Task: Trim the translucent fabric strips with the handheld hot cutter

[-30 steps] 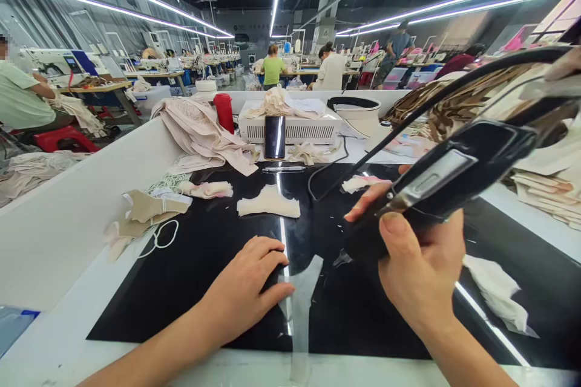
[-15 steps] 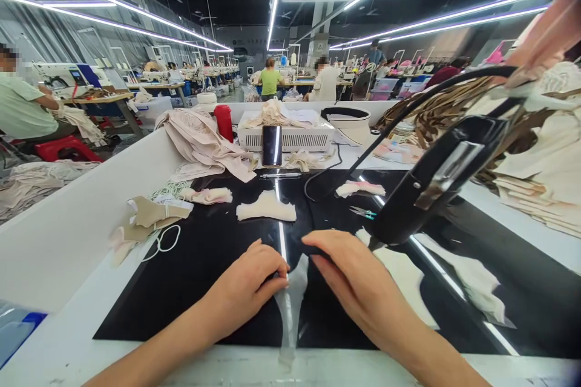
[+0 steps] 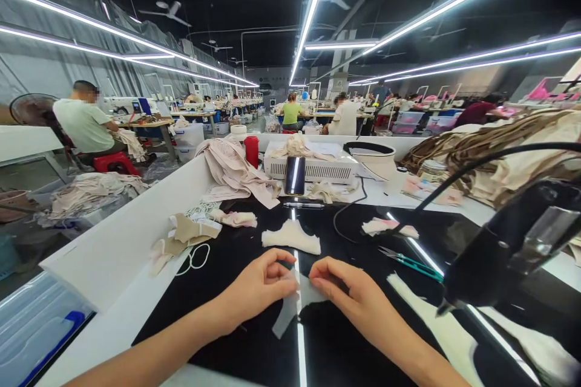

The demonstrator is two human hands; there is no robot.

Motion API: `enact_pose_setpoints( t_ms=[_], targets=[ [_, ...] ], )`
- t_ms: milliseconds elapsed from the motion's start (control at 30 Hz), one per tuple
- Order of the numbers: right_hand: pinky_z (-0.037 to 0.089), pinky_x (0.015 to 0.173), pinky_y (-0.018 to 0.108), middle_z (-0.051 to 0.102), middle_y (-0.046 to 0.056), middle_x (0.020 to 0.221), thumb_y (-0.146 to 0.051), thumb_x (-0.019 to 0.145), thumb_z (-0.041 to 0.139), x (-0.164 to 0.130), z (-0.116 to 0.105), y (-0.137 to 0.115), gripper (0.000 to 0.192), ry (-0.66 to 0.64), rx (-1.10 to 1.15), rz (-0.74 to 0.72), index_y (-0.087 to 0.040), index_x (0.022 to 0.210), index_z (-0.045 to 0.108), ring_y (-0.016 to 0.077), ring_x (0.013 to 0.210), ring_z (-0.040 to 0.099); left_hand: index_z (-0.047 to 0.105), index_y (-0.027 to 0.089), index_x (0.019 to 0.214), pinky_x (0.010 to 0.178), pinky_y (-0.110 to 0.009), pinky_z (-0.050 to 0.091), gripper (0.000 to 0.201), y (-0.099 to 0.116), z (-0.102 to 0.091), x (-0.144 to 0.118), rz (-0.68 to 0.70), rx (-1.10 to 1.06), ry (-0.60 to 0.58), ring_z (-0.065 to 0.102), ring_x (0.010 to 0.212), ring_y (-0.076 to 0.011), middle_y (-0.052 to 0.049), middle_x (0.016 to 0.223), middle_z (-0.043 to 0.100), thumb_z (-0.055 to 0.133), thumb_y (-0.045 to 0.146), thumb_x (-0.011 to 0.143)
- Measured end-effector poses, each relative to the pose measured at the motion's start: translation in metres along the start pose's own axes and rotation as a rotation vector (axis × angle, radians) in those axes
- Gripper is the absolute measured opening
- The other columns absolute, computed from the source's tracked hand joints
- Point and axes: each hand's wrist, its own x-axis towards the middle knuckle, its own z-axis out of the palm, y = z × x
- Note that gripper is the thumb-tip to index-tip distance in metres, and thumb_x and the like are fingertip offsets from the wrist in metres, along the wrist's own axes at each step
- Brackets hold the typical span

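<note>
A long sewing hall stretches behind a glossy black worktable [image 3: 218, 314]. A black hanging tool [image 3: 503, 248] dangles at the right, teal scissors [image 3: 411, 263] beside it. Both the left hand [image 3: 258, 287] and right hand [image 3: 351, 293] pinch a thin translucent fabric piece [image 3: 295, 305] lying on the table between them.

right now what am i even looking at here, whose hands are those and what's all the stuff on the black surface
The view comes from a camera worn on a person's head, looking down at their own bare hands. The left hand and right hand together pinch a small pale see-through fabric piece on a glossy black work surface. A black handheld tool on a cord hangs at the right, with no hand on it. Nearby lie teal scissors, a cream fabric cutout and a phone propped upright. Other people sit at tables behind.
</note>
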Motion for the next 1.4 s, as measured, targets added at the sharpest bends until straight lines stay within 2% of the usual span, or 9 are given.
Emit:
enact_pose_setpoints(
  t_ms=[200,433,567,667,767,967,1133,1233,1400],
  targets=[
    [0.051,0.062,0.030,0.070,0.001,0.078,-0.045,0.100,0.059,0.025,0.006,0.015,0.029,0.196,-0.001,0.045,-0.022,0.091,0.073,0.0188,0.068,0.062,0.056,0.018,0.128,0.083,-0.035,0.062,0.050,0.005,-0.005,0.016,-0.033,-0.061,0.026,0.075,0.082,-0.0166,-0.001,0.094,0.067,0.075,0.038,0.087],
    [0.055,0.074,0.035,0.075,0.005,0.091,-0.050,0.108,0.054,0.063,0.009,0.036,0.035,0.323,-0.186,0.027,-0.022,0.100,0.073,0.0215,0.080,0.069,0.055,0.020,0.130,0.060,-0.024,0.055,0.039,0.023,-0.035,0.069,0.151,0.248,0.229,0.063,0.067,-0.0128,0.002,0.088,0.064,0.067,0.028,0.094],
    [0.060,0.087,0.041,0.074,0.004,0.101,-0.042,0.108,0.064,0.078,0.014,0.047,0.026,0.320,-0.372,0.025,-0.018,0.108,0.072,0.0203,0.092,0.072,0.062,0.020,0.124,0.079,-0.032,0.060,0.028,0.024,-0.047,0.090,0.221,0.525,0.290,0.067,0.081,-0.0166,0.001,0.093,0.069,0.070,0.027,0.098],
    [0.062,0.089,0.042,0.075,0.005,0.109,-0.039,0.107,0.068,0.082,0.016,0.052,0.023,0.291,-0.508,0.041,-0.018,0.112,0.072,0.0207,0.096,0.073,0.066,0.017,0.128,0.092,-0.043,0.062,0.029,0.021,-0.047,0.096,0.228,0.724,0.281,0.072,0.102,-0.0226,-0.007,0.117,0.072,0.071,0.033,0.104],
    [0.063,0.091,0.043,0.075,0.006,0.115,-0.038,0.106,0.069,0.083,0.018,0.054,0.022,0.253,-0.620,0.058,-0.018,0.116,0.072,0.0215,0.100,0.074,0.066,0.018,0.135,0.097,-0.048,0.063,0.036,0.018,-0.042,0.098,0.221,0.886,0.248,0.071,0.115,-0.0267,-0.011,0.136,0.068,0.070,0.039,0.106],
    [0.063,0.093,0.044,0.074,0.007,0.121,-0.036,0.106,0.070,0.084,0.025,0.057,0.022,0.210,-0.726,0.047,-0.018,0.119,0.072,0.0221,0.104,0.073,0.065,0.018,0.137,0.098,-0.049,0.062,0.037,0.008,-0.037,0.100,0.248,1.114,0.205,0.070,0.116,-0.0271,-0.012,0.138,0.067,0.070,0.038,0.106],
    [0.060,0.098,0.047,0.074,0.008,0.119,-0.021,0.105,0.067,0.067,0.026,0.038,0.010,0.224,-0.672,-0.076,-0.018,0.113,0.072,0.0260,0.112,0.070,0.066,0.018,0.135,0.098,-0.049,0.062,0.035,0.003,-0.041,0.096,0.333,1.206,0.229,0.071,0.115,-0.0268,-0.011,0.135,0.068,0.071,0.038,0.106],
    [0.059,0.101,0.045,0.075,0.009,0.121,-0.017,0.105,0.062,0.036,0.021,0.012,0.012,0.186,-0.597,-0.209,-0.022,0.112,0.071,0.0260,0.114,0.070,0.073,0.017,0.116,0.103,-0.048,0.057,0.016,0.007,-0.044,0.091,0.401,1.219,0.255,0.068,0.115,-0.0262,-0.009,0.124,0.072,0.068,0.028,0.106],
    [0.062,0.075,0.028,0.079,0.000,0.094,-0.021,0.107,0.059,-0.041,-0.004,-0.007,0.015,-0.002,-0.481,-0.326,-0.029,0.103,0.071,0.0187,0.084,0.076,0.074,0.018,0.107,0.104,-0.046,0.053,0.015,0.019,-0.036,0.072,0.491,1.219,0.239,0.065,0.114,-0.0271,-0.009,0.120,0.073,0.059,0.018,0.107]
  ],
)
